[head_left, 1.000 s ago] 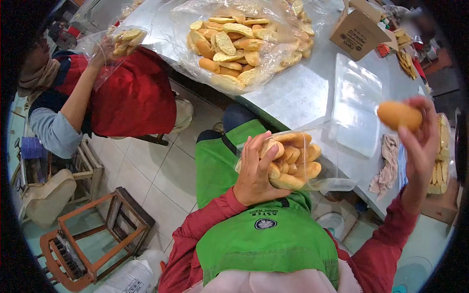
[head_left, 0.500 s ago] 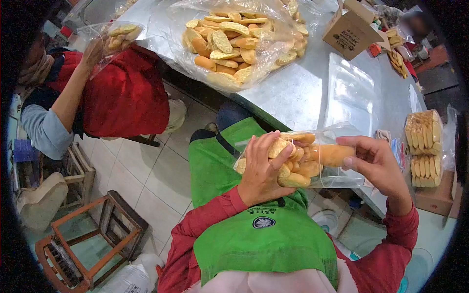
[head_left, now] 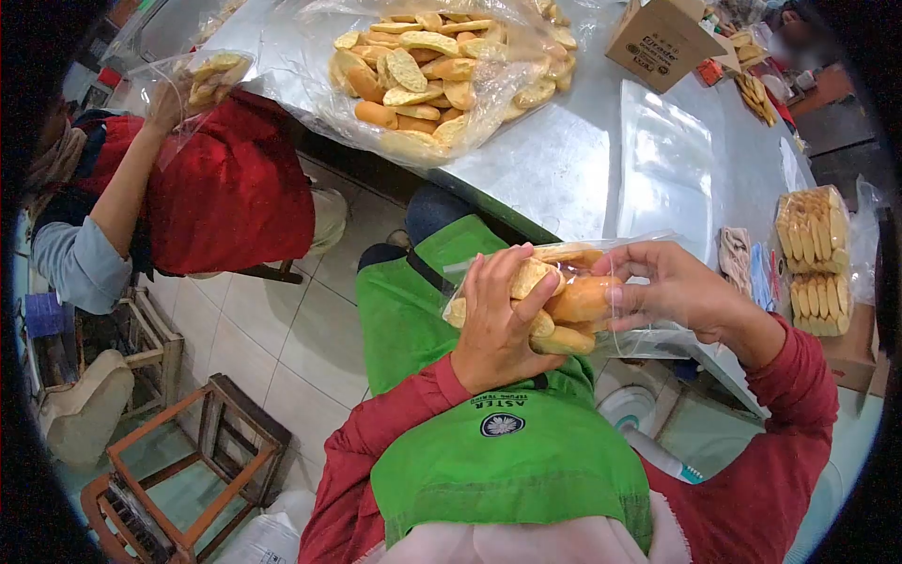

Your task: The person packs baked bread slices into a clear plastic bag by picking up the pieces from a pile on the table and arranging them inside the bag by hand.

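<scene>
A clear plastic bag (head_left: 639, 340) with several bread pieces in it lies across my lap, over the green apron. My left hand (head_left: 496, 315) is wrapped round the filled end, its fingers pressing on the pale cut bread. My right hand (head_left: 672, 293) reaches into the mouth of the bag, thumb and fingers on a smooth golden-brown bread piece (head_left: 581, 299). That piece lies against the others. The bag's film covers part of my right fingers.
A large open bag of bread pieces (head_left: 423, 85) rests on the metal table (head_left: 564, 179). Flat clear bags (head_left: 667, 160), a cardboard box (head_left: 662, 42) and packed bread (head_left: 816, 258) are to the right. A co-worker's hand (head_left: 167, 103) holds another bag at left; a wooden stool (head_left: 202, 461) stands below.
My right hand has moved left, pushing the golden-brown bread piece deeper into the bag among the others. My left hand keeps its hold. The view has shifted slightly.
</scene>
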Available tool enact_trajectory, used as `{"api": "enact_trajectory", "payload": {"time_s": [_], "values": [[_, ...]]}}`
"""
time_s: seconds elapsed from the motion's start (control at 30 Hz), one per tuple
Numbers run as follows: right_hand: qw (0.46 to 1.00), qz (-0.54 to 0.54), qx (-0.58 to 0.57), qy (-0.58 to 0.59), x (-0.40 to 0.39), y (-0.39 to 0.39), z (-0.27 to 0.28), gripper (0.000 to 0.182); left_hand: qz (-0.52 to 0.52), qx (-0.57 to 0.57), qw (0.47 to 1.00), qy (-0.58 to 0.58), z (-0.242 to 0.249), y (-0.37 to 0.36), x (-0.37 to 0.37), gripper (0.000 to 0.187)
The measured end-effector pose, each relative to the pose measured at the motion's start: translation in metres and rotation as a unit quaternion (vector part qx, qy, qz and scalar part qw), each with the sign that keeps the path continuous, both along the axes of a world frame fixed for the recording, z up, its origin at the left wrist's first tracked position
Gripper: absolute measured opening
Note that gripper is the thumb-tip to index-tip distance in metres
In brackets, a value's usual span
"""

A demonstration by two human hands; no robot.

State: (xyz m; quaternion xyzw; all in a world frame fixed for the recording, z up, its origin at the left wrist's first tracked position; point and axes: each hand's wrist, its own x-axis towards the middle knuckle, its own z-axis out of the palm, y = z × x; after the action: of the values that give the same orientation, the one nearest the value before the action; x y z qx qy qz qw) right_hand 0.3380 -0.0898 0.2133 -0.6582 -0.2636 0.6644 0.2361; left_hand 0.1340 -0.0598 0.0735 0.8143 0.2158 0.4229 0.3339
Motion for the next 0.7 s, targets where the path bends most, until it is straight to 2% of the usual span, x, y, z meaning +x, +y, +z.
{"api": "enact_trajectory", "payload": {"time_s": [0.1, 0.3, 0.5, 0.6, 0.7], "values": [[0.989, 0.147, 0.012, -0.022, 0.007, 0.004, -0.001, 0.029, 0.007, 0.004, 1.000, -0.002, -0.002, -0.001, 0.000, 0.114], [0.999, 0.053, 0.005, 0.008, 0.000, 0.005, 0.004, 0.033, 0.005, -0.004, 1.000, 0.013, -0.002, 0.002, -0.004, 0.115], [0.998, 0.049, 0.028, 0.028, -0.001, 0.003, 0.000, 0.034, 0.009, 0.019, 0.999, 0.031, 0.000, 0.004, -0.005, 0.122], [0.990, 0.098, 0.089, -0.044, -0.004, 0.003, -0.011, 0.028, 0.009, 0.022, 0.999, 0.024, -0.002, 0.005, -0.004, 0.123], [0.960, 0.207, 0.143, -0.125, -0.003, 0.008, -0.018, 0.028, 0.010, 0.023, 0.999, 0.029, -0.002, 0.004, -0.004, 0.124]]}}
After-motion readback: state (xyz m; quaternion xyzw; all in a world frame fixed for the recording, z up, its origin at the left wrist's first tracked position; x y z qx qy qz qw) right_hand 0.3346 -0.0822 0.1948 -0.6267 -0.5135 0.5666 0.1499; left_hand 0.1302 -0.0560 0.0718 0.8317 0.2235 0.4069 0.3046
